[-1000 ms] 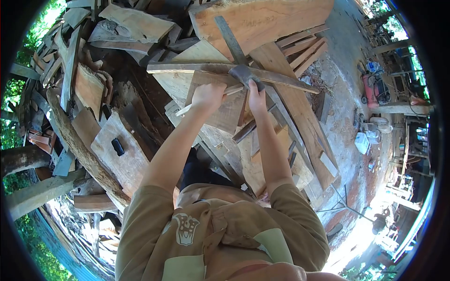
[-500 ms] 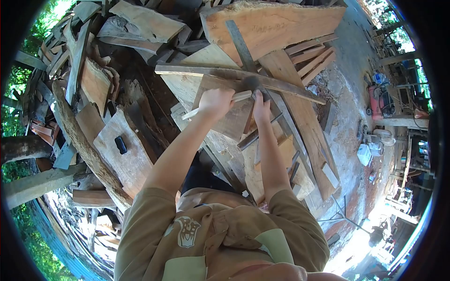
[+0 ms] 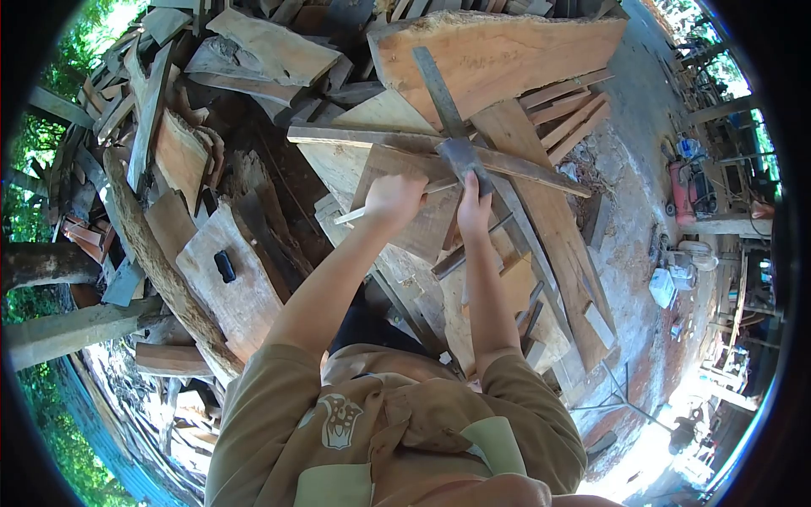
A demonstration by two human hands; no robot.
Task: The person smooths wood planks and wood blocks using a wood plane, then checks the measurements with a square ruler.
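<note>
My left hand [image 3: 395, 203] is wrapped round the pale wooden handle [image 3: 351, 216] of a hammer, whose butt end sticks out to the left. At the other end sits the dark, blocky hammer head [image 3: 460, 158], tilted, with its long side toward me. My right hand [image 3: 474, 207] grips the near end of the head, thumb along its top. Below the hands lies a square brown board [image 3: 376, 173] on a stack of pale planks. A long narrow wooden strip [image 3: 541, 174] runs across just beyond the hammer.
A wide live-edge slab [image 3: 507, 46] lies at the back. Scrap timber is heaped on the left, where a black object [image 3: 224, 265] rests on a pale board [image 3: 241, 291]. A long plank [image 3: 553, 228] slopes down on the right. Farther right is a red machine [image 3: 683, 193].
The hammer head has turned, from showing a rounded dark end to showing its long side. My right hand has shifted slightly on it; my left hand keeps hold of the handle.
</note>
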